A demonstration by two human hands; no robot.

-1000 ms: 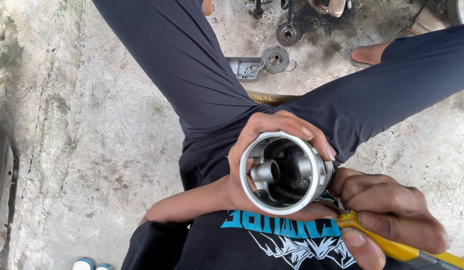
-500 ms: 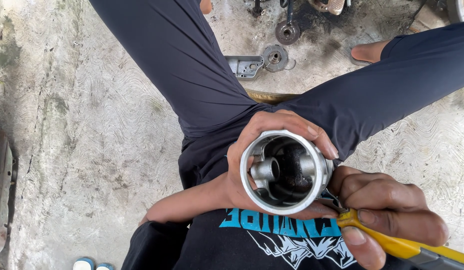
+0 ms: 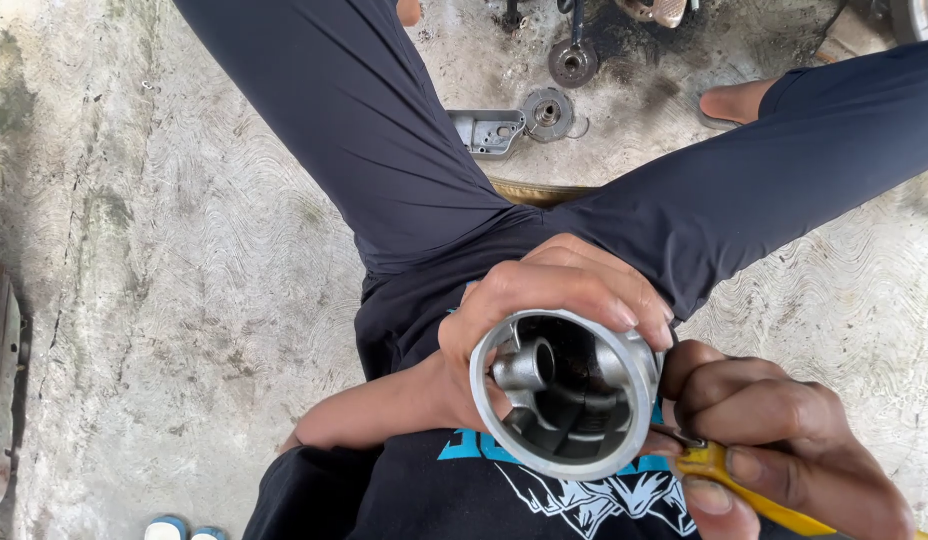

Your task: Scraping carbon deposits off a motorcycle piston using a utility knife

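**A:** What are the hands doing?

**B:** The left hand [image 3: 544, 300] is wrapped around a hollow grey metal piston [image 3: 564, 392], its open end facing the camera, held above the person's lap. The right hand [image 3: 774, 440] grips a yellow-handled tool [image 3: 744, 490] at the piston's lower right edge.

**A:** Does the tip touch it?

**B:** It seems to, though fingers partly hide it.

**A:** And around them?

**B:** Dark trouser legs spread over a concrete floor [image 3: 184, 250], with a grey metal cover [image 3: 489, 130] and round parts [image 3: 549, 112] lying beyond.
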